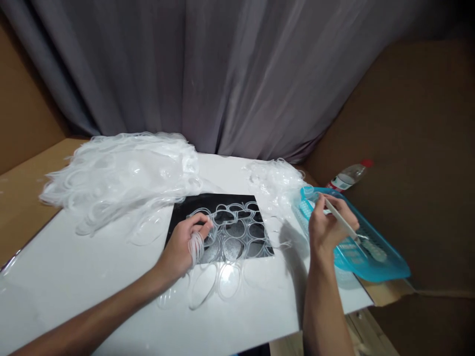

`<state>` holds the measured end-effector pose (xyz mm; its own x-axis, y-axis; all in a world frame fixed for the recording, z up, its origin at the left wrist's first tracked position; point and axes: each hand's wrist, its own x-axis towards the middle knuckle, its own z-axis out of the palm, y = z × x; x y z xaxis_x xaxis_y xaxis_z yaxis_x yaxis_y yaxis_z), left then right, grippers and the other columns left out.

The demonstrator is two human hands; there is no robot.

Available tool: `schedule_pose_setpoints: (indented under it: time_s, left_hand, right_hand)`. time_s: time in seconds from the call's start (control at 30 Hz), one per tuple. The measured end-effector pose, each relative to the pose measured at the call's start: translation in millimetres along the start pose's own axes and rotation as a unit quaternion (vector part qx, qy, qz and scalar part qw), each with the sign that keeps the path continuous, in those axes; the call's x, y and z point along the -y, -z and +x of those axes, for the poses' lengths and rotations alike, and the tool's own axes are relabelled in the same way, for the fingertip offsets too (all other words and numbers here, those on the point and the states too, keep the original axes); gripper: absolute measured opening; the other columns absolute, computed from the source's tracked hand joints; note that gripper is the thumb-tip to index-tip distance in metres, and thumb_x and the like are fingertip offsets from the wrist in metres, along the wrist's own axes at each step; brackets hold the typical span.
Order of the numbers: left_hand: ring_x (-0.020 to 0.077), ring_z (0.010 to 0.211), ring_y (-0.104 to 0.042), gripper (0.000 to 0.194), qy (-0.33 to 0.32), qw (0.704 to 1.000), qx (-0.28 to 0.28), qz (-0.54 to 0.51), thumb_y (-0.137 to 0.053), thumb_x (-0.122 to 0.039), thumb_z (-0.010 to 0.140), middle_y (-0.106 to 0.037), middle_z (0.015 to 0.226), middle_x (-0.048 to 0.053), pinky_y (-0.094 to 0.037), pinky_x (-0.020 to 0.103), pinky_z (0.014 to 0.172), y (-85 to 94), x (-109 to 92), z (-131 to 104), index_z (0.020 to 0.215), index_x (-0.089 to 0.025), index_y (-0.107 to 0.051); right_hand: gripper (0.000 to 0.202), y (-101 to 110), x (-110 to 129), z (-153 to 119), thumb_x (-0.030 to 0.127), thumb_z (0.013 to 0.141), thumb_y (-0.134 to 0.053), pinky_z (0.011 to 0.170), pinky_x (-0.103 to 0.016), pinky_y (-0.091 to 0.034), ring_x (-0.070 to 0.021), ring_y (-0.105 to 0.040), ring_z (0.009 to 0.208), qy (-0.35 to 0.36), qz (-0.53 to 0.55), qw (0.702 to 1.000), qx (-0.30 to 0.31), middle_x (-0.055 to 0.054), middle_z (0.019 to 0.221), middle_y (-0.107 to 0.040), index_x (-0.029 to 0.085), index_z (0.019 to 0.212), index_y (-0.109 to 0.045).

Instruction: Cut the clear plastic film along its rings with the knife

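Observation:
Clear rings [233, 229] lie in rows over a black sheet [189, 203] on the white tabletop, some reaching past its front edge. My left hand [187, 242] is at the sheet's left side, thumb and fingertips pinched together on rings, with several more rings looped around its fingers. Over the near-left end of a blue basket [393, 267], my right hand [330, 222] is closed around a thin white stick [341, 220] that slants down to the right. What touches the stick's far end is too blurred to tell.
A big heap of clear rings [129, 168] covers the back left. A smaller heap [276, 178] lies at the back right. A bottle with a red cap [349, 177] leans behind the basket. Grey curtain [222, 74] hangs behind; brown boards stand at both sides.

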<state>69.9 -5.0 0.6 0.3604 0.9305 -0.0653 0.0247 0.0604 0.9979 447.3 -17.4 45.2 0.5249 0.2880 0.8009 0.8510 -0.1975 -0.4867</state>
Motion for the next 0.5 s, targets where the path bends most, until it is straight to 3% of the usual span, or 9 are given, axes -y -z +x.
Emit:
schedule_pose_setpoints:
  time_s: [0.07,0.13,0.23,0.37,0.5]
  left_hand:
    - [0.0094,0.055,-0.034,0.037,-0.015,1.0,0.009,0.015,-0.066,-0.058,0.105,-0.047,0.068,-0.005,-0.022,0.024,0.05,0.7,-3,-2,0.102,-0.021,-0.067]
    - [0.0105,0.057,-0.036,0.038,-0.032,0.999,-0.001,0.035,-0.061,-0.059,0.107,-0.047,0.069,-0.004,-0.025,0.024,0.052,4.3,-3,-2,0.104,-0.022,-0.067]
    - [0.0117,0.055,-0.037,0.036,-0.039,0.998,-0.036,0.035,-0.057,-0.059,0.108,-0.044,0.066,-0.006,-0.025,0.024,0.051,11.6,-1,0,0.114,-0.025,-0.064]
    - [0.0113,0.05,-0.035,0.039,-0.027,1.0,-0.011,-0.009,-0.067,-0.054,0.105,-0.046,0.063,-0.009,-0.024,0.024,0.049,14.4,3,1,0.132,-0.029,-0.053]
    - [0.0115,0.055,-0.038,0.047,-0.049,0.998,0.04,-0.002,-0.075,-0.046,0.101,-0.047,0.064,-0.01,-0.031,0.025,0.056,11.6,3,-1,0.138,-0.029,-0.053]
  right_hand:
    - [0.034,-2,-1,0,0.046,0.103,-0.066,0.081,-0.043,-0.056,-0.0312,-0.076,0.084,-0.008,0.02,1.0,0.01,-0.014,0.098,-0.083,0.016,0.101,-0.083]
    - [0.034,-5,12,-7,0.046,0.102,-0.067,0.076,-0.04,-0.056,-0.0287,-0.076,0.082,0.002,0.065,0.996,0.054,-0.013,0.097,-0.084,0.016,0.099,-0.082]
    - [0.025,-6,53,-30,0.041,0.101,-0.069,0.076,-0.037,-0.058,-0.0266,-0.078,0.087,0.035,0.165,0.968,0.188,-0.01,0.099,-0.085,0.02,0.095,-0.082]
    - [0.015,4,115,-67,0.028,0.103,-0.069,0.084,-0.04,-0.062,-0.0244,-0.079,0.095,0.069,0.332,0.854,0.394,-0.008,0.106,-0.084,0.024,0.094,-0.081]
    - [0.015,16,145,-86,0.024,0.101,-0.073,0.089,-0.044,-0.062,-0.0231,-0.078,0.093,0.102,0.433,0.745,0.496,-0.004,0.101,-0.084,0.027,0.087,-0.078]
